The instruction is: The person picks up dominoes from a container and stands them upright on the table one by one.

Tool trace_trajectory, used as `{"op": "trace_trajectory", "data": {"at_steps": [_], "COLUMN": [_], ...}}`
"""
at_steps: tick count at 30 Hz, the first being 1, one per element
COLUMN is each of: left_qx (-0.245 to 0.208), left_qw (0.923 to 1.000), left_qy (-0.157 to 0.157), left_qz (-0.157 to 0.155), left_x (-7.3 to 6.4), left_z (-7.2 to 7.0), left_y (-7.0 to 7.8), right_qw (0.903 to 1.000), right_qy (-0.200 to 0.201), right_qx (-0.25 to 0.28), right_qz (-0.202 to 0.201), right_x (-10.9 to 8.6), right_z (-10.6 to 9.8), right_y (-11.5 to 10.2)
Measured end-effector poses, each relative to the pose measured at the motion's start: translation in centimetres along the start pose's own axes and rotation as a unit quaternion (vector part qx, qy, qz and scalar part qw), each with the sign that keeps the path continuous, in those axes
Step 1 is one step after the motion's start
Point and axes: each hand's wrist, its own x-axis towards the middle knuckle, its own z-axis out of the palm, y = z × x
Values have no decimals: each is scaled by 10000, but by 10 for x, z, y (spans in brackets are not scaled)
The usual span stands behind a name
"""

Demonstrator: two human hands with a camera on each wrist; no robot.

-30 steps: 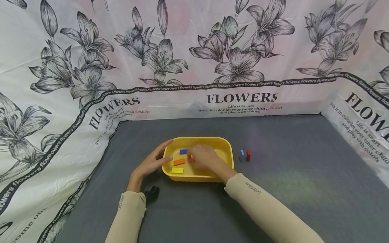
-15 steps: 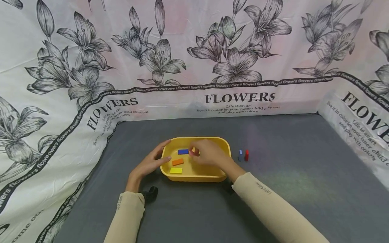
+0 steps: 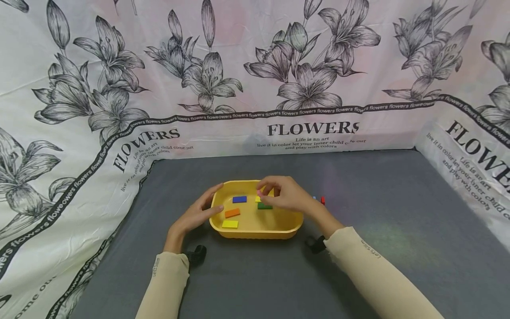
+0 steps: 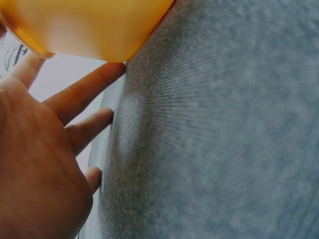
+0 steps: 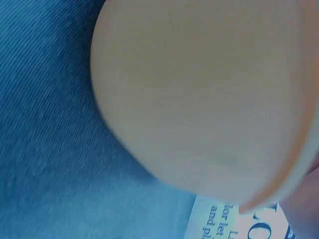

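As your right hand [image 3: 287, 195] rises mid-frame pinching a pink piece [image 3: 260, 193], its pickup looks made. Your left hand [image 3: 196, 215] is spread.

Dark grey counter [image 3: 255, 279] bearing a yellow tub [image 3: 255, 233]

The counter is broad; the left wrist view shows fine ribbing on its surface. The tub sits flat on it, long sides toward 12 and 6 o'clock. Out at the tub's 3 o'clock, near but apart, is a small red block [image 3: 323, 200]; just beside that, closer to the tub, a blue block [image 3: 314, 197] is mostly hidden.
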Motion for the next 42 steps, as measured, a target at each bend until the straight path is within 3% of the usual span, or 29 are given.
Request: {"op": "trace_trajectory", "data": {"at_steps": [8,15,23,34,42], "left_qx": [23,49,39,38,14], "left_qw": [10000,10000,10000,9999,9999], "left_qy": [-37,-6,-21,22,-10], "left_qz": [-31,54,38,-160,-165], "left_x": [0,1,1,0,0], "left_z": [0,0,0,0,-1], "left_y": [-1,-2,-2,-2,-3], "right_qw": [9952,9928,9848,9769,9798], "right_qy": [387,645,1187,1752,1497], "right_qx": [896,981,1116,820,306], "right_qz": [51,233,603,905,1292], "right_x": [-16,-27,-56,-102,-120], "right_z": [-18,-40,-70,-95,-97], "right_y": [7,13,30,62,76]}}
